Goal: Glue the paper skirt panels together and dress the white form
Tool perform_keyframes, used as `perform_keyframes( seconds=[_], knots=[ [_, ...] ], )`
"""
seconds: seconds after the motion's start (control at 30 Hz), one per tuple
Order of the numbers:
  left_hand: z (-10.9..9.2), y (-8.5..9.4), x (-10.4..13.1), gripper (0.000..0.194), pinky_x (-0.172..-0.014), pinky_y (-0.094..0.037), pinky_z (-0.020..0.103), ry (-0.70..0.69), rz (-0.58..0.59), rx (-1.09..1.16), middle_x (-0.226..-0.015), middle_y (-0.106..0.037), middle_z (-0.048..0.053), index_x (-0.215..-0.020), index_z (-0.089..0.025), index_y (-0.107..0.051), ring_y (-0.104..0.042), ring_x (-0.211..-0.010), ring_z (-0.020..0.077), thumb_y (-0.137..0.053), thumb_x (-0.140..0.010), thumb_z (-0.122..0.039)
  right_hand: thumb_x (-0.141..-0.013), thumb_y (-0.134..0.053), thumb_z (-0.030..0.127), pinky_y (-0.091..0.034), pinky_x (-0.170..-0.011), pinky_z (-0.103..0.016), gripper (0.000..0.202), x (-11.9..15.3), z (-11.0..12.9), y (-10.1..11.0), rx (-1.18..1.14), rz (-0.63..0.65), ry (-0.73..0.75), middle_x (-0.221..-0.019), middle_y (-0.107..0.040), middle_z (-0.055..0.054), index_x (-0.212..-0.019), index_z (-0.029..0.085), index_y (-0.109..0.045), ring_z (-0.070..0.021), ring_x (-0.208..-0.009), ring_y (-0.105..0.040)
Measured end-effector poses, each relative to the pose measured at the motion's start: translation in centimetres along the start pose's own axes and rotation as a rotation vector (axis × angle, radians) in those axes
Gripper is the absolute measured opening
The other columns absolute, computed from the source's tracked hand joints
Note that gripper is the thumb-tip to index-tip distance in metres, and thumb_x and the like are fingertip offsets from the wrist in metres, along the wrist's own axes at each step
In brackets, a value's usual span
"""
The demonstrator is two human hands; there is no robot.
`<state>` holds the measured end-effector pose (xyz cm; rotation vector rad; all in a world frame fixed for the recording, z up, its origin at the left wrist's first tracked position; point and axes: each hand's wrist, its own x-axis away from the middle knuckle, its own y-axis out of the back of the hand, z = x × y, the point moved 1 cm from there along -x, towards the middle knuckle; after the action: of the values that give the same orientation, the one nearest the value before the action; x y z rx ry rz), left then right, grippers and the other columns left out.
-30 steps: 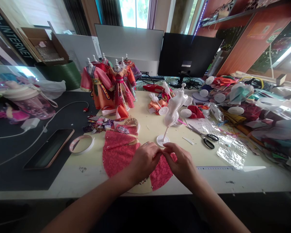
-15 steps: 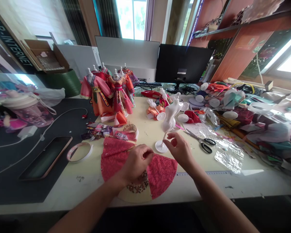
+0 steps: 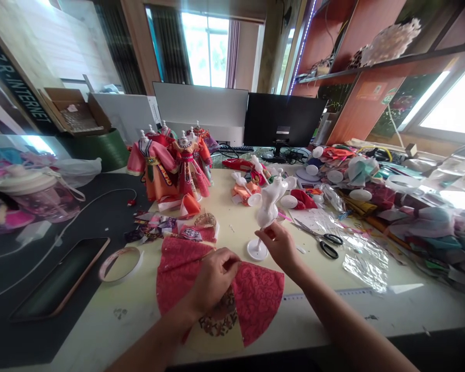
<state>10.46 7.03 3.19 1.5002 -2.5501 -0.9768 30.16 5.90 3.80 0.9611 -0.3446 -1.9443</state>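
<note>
Spread on the table before me is a small red patterned skirt, with a floral-embroidered panel at its middle. My left hand is closed at the skirt's upper edge, thumb and fingers pinching the cloth. A white miniature dress form stands upright on its round base, just beyond the skirt. Around the upper part of its stem, my right hand has its thumb and fingers closed; the fingers partly hide the stem.
Black-handled scissors lie right of the form, near clear plastic film. A tape roll and a phone are at left. Dressed mini forms stand behind cloth scraps. Fabric heaps fill the right side.
My right hand has risen along the stem, and its fingers have closed on it. The left hand keeps its pinch on the skirt. My view has tilted up slightly.
</note>
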Motion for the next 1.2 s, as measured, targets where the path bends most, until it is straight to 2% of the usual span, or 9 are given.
perform_keyframes(
  seconds=[0.23, 0.53, 1.2],
  knots=[
    [0.2, 0.0, 0.0, 0.01, -0.07, -0.047, 0.026, 0.002, -0.003, 0.023, -0.078, -0.065, 0.001, -0.08, -0.018, -0.064, -0.06, -0.074, 0.0148, -0.054, -0.082, -0.017, -0.078, -0.058, 0.026, -0.044, -0.063, -0.031, 0.011, -1.0, -0.7, 1.2, -0.083, 0.121, 0.081, -0.072, -0.066, -0.003, -0.072, 0.017, -0.062, -0.0168, -0.066, -0.058],
    [-0.2, 0.0, 0.0, 0.012, -0.075, -0.047, 0.029, 0.034, 0.024, -0.03, -0.078, -0.066, 0.001, -0.077, -0.019, -0.063, -0.061, -0.075, 0.016, -0.054, -0.083, -0.02, -0.081, -0.058, 0.029, -0.049, -0.065, -0.033, 0.015, -1.9, -2.0, 1.7, -0.132, 0.252, 0.094, -0.076, -0.07, -0.004, -0.077, 0.017, -0.067, -0.0185, -0.07, -0.063],
    [-0.3, -0.4, -0.2, 0.011, -0.071, -0.047, 0.025, 0.05, 0.038, 0.025, -0.078, -0.067, 0.001, -0.076, -0.018, -0.064, -0.061, -0.074, 0.0145, -0.054, -0.082, -0.017, -0.081, -0.059, 0.029, -0.05, -0.07, -0.034, 0.016, -1.8, -1.9, 1.8, -0.205, 0.311, 0.089, -0.082, -0.069, -0.005, -0.086, 0.016, -0.067, -0.0181, -0.076, -0.063]
  ],
)
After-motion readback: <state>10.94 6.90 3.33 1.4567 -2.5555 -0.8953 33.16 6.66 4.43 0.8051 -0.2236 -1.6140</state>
